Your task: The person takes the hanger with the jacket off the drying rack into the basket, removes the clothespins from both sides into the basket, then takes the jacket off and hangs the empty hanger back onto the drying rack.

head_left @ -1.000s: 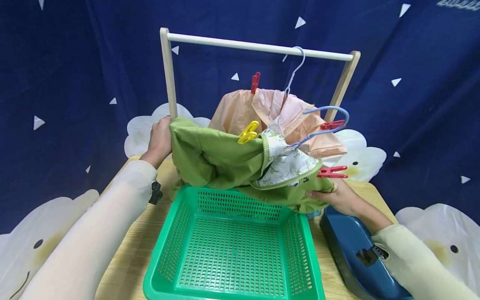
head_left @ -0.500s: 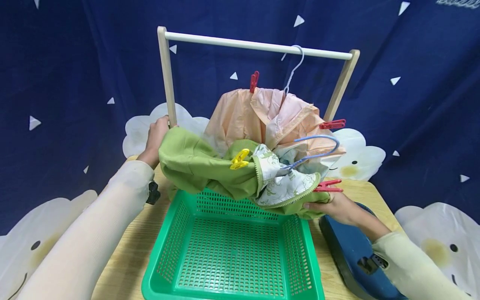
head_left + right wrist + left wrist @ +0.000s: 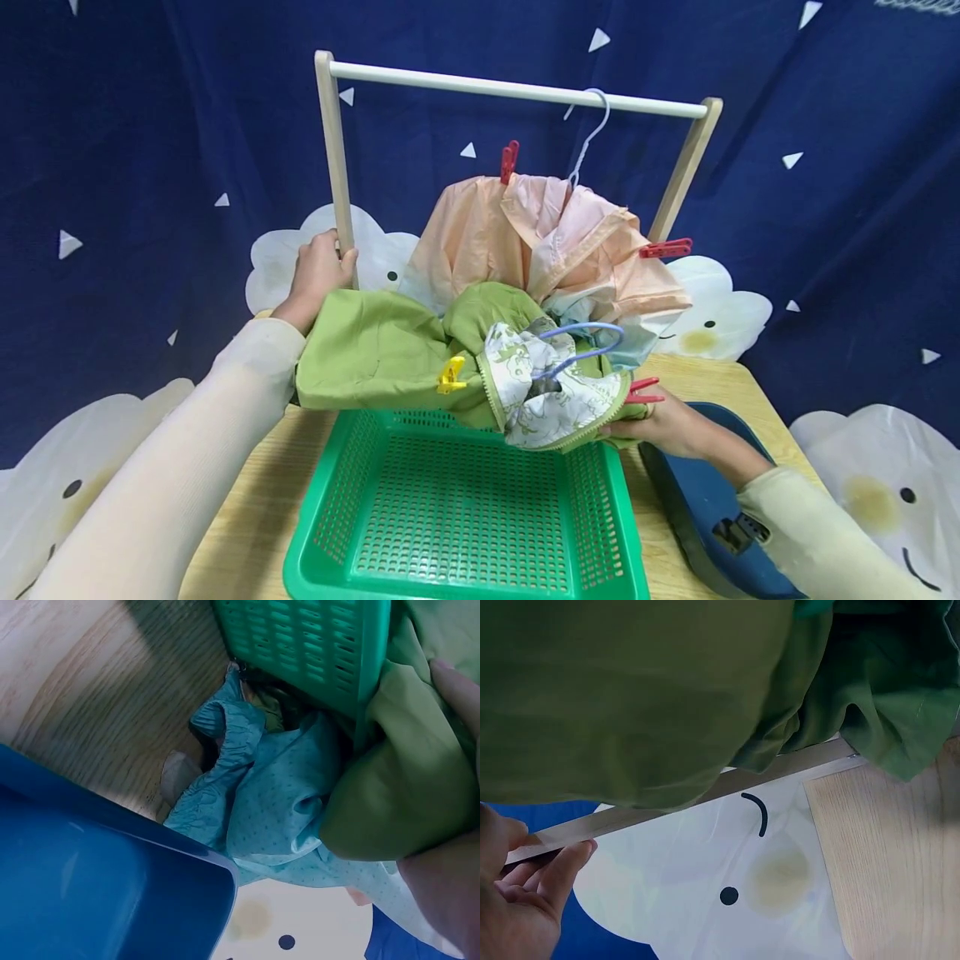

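My left hand (image 3: 318, 271) grips the left wooden post (image 3: 335, 150) of a small clothes rack; in the left wrist view, thumb and fingers pinch that post (image 3: 637, 817). With my right hand (image 3: 671, 421) I hold a green jacket (image 3: 375, 346) by its right side, and its folds (image 3: 405, 787) lie between thumb and fingers in the right wrist view. A blue hanger (image 3: 585, 327) sticks out of the jacket's white patterned neck (image 3: 517, 358). On the jacket are a yellow clothespin (image 3: 451, 377) and a red clothespin (image 3: 643, 392). The jacket spreads over the green basket's back edge.
A peach garment (image 3: 480, 233) with red clothespins hangs from the rack's white bar (image 3: 480, 83) on a pale hanger (image 3: 588, 146). The green mesh basket (image 3: 298, 533) stands in front. A dark blue bin (image 3: 705, 500) is at right. Light-blue dotted cloth (image 3: 285, 795) lies beside the basket.
The green jacket and its hanger have come down and nearer, the hook shifting left. My right hand has lowered with it. My left hand has stayed at the post.
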Demonstrator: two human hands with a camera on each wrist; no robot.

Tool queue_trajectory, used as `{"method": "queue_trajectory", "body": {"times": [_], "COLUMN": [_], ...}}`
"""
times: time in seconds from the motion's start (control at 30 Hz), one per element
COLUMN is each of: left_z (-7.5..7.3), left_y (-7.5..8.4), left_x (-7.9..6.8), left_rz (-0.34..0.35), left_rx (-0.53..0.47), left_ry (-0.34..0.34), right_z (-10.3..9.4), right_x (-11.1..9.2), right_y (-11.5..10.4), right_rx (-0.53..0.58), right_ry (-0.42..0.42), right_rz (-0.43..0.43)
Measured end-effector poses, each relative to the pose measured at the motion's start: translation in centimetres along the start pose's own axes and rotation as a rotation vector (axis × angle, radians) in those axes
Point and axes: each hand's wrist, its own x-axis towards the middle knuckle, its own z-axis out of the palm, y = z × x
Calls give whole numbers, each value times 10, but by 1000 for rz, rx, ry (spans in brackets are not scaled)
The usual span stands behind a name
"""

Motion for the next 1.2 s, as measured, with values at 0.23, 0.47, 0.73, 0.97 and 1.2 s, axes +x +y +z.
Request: {"method": "queue_trajectory", "body": {"times": [0.23, 0.47, 0.73, 0.97, 1.2], "left_z": [-1, -4, -6, -12, -20], "left_y": [-1, 2, 1, 0, -3], "left_x": [3, 3, 3, 4, 1], "left_rz": [5, -8, -27, -7, -7], "left_rx": [-3, -21, -34, -76, -120], "left_ry": [-45, -80, -96, -160, -265], "right_z": [0, -1, 0, -1, -1], "right_x": [2, 5, 11, 16, 16], "right_y": [2, -2, -6, -6, -1], "right_rx": [40, 45, 49, 6, -15], "right_ry": [-100, -142, -187, -191, -200], "right_rz": [35, 101, 158, 97, 3]}}
